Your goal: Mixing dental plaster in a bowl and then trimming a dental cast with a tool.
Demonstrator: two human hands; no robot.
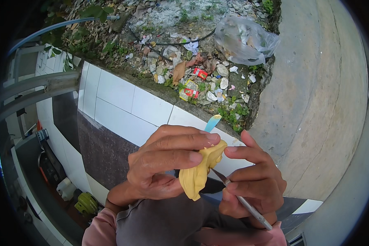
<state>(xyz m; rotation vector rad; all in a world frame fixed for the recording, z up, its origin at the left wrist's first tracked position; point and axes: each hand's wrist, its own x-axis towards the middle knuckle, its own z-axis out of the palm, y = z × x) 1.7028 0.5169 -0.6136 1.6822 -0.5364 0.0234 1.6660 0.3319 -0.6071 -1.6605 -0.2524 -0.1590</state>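
My left hand (162,158) grips a lumpy yellow piece (194,180) that looks like modelling clay, with folds along its side. Between the thumb and fingers of my right hand (256,180) is a slim craft knife (253,210) with a metal handle. Its blade points up and left, close to the yellow piece; whether it touches cannot be made out. My right index fingertip rests at the piece's right edge. A light-blue flat strip (212,123) with a yellowish tip sticks up beyond my left fingers; its lower end is hidden.
My lap in dark grey cloth (160,223) lies below the hands. Past a white-tiled ledge (127,96) is rubble with litter and a clear plastic bag (246,41). Concrete paving (303,102) runs along the right. A metal frame (41,88) and a green-yellow object (86,203) stand at left.
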